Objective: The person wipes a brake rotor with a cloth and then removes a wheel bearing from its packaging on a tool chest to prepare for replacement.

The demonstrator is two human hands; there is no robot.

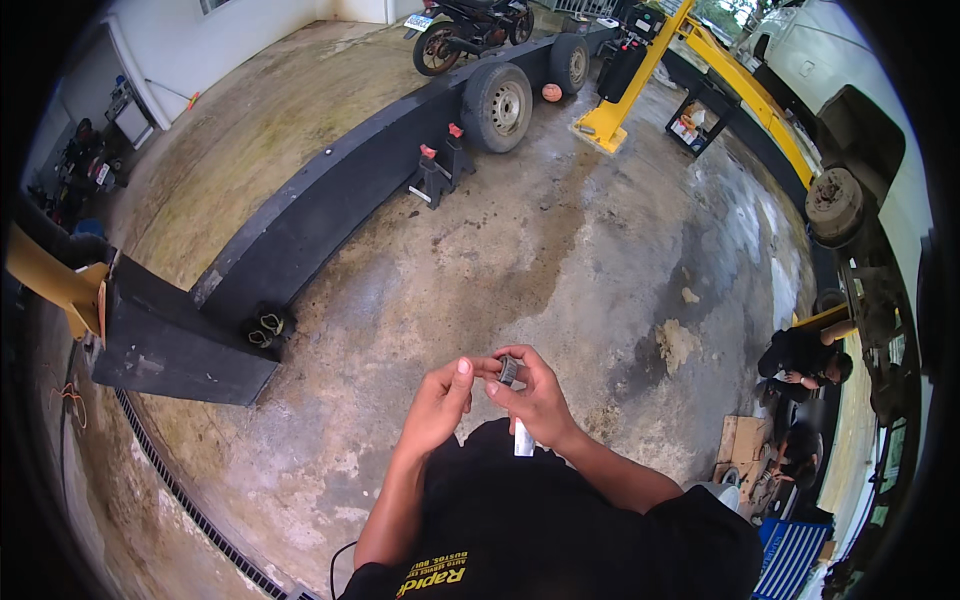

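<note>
My right hand [535, 398] holds a small dark metal ring-shaped part [509, 371] between thumb and fingers, in front of my chest. My left hand [440, 400] is raised beside it, its thumb tip touching the part's left side and its fingers curled. A thin silvery strip [523, 438] hangs below my right hand. Both forearms come up from my black shirt at the lower edge.
A long black ramp wall [330, 200] runs from lower left to upper middle, with two wheels [497, 106] and red-topped jack stands [440, 170] against it. A yellow lift post [640, 70] stands at the top. At right, two people [805, 365] crouch beside a raised vehicle's bare brake hub [834, 204]. The concrete floor is wet.
</note>
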